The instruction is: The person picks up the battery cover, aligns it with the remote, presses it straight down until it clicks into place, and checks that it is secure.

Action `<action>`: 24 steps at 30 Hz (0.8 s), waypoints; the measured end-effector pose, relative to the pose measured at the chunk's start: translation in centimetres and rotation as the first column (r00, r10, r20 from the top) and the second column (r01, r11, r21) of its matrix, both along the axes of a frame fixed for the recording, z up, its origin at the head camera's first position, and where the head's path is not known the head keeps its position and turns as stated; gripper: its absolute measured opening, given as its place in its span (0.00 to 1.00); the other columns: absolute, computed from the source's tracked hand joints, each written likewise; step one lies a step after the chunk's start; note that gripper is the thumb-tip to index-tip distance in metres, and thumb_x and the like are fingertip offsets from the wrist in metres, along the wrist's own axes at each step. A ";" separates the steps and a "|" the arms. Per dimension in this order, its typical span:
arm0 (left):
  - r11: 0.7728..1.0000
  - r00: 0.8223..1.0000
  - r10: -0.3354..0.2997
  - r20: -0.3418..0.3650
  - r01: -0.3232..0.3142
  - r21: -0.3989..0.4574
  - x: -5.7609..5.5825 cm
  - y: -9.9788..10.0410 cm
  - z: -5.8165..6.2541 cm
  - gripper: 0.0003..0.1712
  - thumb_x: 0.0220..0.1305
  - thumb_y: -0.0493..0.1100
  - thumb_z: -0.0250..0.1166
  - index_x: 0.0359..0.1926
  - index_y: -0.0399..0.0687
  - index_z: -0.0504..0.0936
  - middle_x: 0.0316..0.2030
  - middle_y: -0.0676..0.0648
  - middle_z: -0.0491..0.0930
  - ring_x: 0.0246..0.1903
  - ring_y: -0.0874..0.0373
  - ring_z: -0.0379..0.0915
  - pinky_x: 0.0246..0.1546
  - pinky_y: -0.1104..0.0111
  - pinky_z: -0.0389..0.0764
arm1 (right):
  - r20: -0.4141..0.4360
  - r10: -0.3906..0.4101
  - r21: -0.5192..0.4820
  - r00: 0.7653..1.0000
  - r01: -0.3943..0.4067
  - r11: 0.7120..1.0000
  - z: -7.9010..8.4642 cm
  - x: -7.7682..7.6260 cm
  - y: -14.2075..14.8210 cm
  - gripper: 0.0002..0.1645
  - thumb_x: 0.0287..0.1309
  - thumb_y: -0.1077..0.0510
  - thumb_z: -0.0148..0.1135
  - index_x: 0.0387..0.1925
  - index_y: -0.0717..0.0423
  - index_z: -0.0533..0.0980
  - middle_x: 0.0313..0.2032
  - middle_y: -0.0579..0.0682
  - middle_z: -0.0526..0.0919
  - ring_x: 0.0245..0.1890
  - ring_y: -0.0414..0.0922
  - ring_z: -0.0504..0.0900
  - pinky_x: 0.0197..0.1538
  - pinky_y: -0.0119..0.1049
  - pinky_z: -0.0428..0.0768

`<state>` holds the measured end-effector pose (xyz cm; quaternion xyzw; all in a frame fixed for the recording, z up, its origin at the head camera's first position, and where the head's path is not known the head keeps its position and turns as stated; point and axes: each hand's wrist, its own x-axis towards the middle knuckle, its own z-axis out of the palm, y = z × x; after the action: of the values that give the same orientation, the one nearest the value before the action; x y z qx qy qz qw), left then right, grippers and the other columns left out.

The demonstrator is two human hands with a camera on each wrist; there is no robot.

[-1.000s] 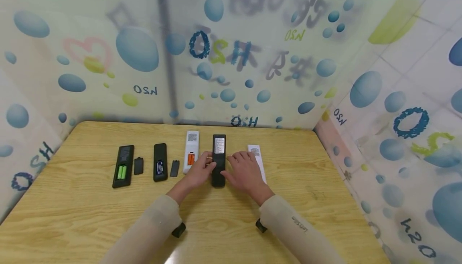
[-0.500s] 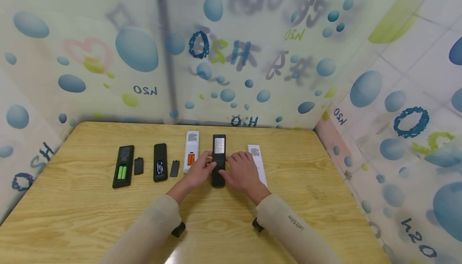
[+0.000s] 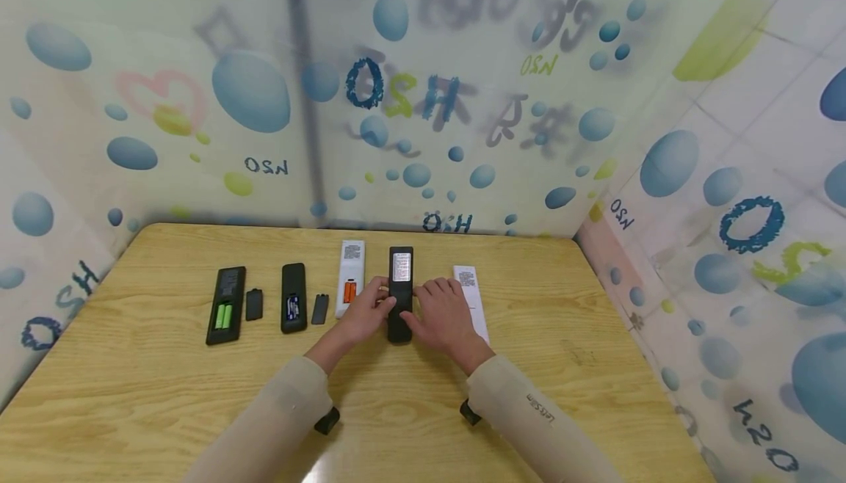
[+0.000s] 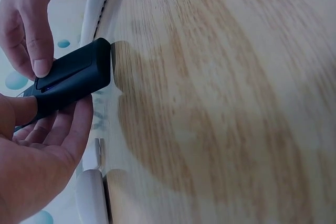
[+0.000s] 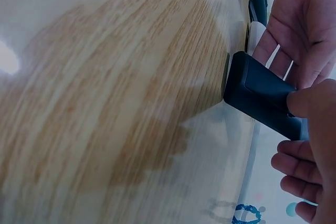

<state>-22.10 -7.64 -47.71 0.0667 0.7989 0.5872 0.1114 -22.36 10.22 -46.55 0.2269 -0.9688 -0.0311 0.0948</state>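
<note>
A black remote control (image 3: 400,292) lies face down between the hands, a white label at its far end. My left hand (image 3: 361,314) grips its left side, with the thumb on top and the fingers along the edge. From the right, my right hand (image 3: 446,314) holds its near half, the thumb pressing on the battery cover (image 5: 265,85). A narrow gap shows along one side of this cover in the left wrist view. The remote's near end is raised over the table in both wrist views. The right hand's other fingers are bent at the right edge.
To the left lie a black remote with green batteries (image 3: 225,305), another with dark batteries (image 3: 294,297), and two loose black covers (image 3: 254,304). A white remote with orange batteries (image 3: 351,263) is beside my left hand; a second white remote (image 3: 468,285) is partly behind my right.
My right hand and forearm have shifted slightly left, the thumb moving farther onto the black remote. The left hand and the other remotes stay where they were.
</note>
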 end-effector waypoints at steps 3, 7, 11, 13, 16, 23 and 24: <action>1.000 1.000 0.006 -0.004 -0.006 -0.012 0.0 0.0 -0.1 0.19 0.75 0.39 0.49 0.64 0.44 0.64 0.58 0.36 0.77 0.54 0.48 0.76 0.52 0.54 0.80 | -0.010 0.005 -0.002 1.000 -0.005 1.000 0.0 0.0 0.0 0.32 0.65 0.31 0.49 0.52 0.50 0.77 0.48 0.47 0.81 0.53 0.47 0.74 0.61 0.44 0.67; 1.000 1.000 0.016 -0.004 -0.016 -0.021 0.1 0.0 -0.1 0.18 0.75 0.39 0.50 0.63 0.46 0.64 0.58 0.37 0.77 0.54 0.48 0.76 0.52 0.55 0.80 | 0.000 -0.002 -0.011 1.000 0.002 1.000 0.0 0.0 -0.1 0.31 0.65 0.31 0.50 0.51 0.49 0.77 0.47 0.46 0.81 0.53 0.47 0.74 0.61 0.43 0.67; 1.000 1.000 0.021 -0.008 -0.021 -0.010 0.1 -0.1 -0.1 0.18 0.75 0.39 0.51 0.62 0.46 0.65 0.57 0.36 0.78 0.54 0.48 0.77 0.51 0.55 0.81 | 0.035 -0.014 -0.056 0.999 0.016 0.998 0.1 -0.1 -0.2 0.30 0.63 0.30 0.53 0.48 0.48 0.77 0.44 0.45 0.81 0.51 0.46 0.74 0.60 0.43 0.67; 1.000 1.000 0.019 -0.014 -0.019 -0.006 0.1 -0.1 -0.1 0.17 0.75 0.38 0.51 0.62 0.45 0.65 0.57 0.36 0.78 0.53 0.47 0.77 0.51 0.54 0.81 | 0.054 -0.020 -0.075 0.998 0.024 0.997 0.2 -0.2 -0.3 0.29 0.62 0.30 0.55 0.47 0.48 0.77 0.42 0.45 0.81 0.51 0.46 0.74 0.60 0.43 0.67; 1.000 1.000 0.015 -0.014 -0.015 -0.001 0.1 -0.2 -0.1 0.17 0.74 0.38 0.51 0.61 0.44 0.65 0.57 0.35 0.78 0.53 0.47 0.77 0.50 0.55 0.82 | 0.075 -0.025 -0.093 0.997 0.032 0.995 0.3 -0.2 -0.4 0.28 0.61 0.31 0.56 0.45 0.48 0.77 0.40 0.44 0.80 0.50 0.45 0.74 0.60 0.43 0.67; 1.000 1.000 0.029 -0.006 -0.029 0.012 0.1 -0.1 -0.3 0.18 0.74 0.38 0.51 0.62 0.43 0.65 0.58 0.34 0.77 0.54 0.45 0.77 0.49 0.55 0.82 | 0.107 -0.037 -0.104 0.994 0.048 0.993 0.4 -0.2 -0.6 0.29 0.61 0.32 0.57 0.49 0.49 0.79 0.43 0.45 0.82 0.51 0.46 0.74 0.61 0.44 0.66; 0.999 0.999 0.031 -0.007 -0.031 0.013 0.1 -0.1 -0.3 0.18 0.74 0.37 0.52 0.62 0.43 0.65 0.58 0.34 0.77 0.54 0.45 0.77 0.49 0.55 0.82 | 0.106 -0.039 -0.104 0.994 0.050 0.993 0.4 -0.2 -0.6 0.29 0.61 0.32 0.57 0.49 0.49 0.79 0.43 0.45 0.82 0.52 0.46 0.74 0.61 0.44 0.66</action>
<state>-21.99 -7.76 -47.97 0.0569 0.7966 0.5937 0.0990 -22.59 9.64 -46.12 0.2013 -0.9775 0.0305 0.0555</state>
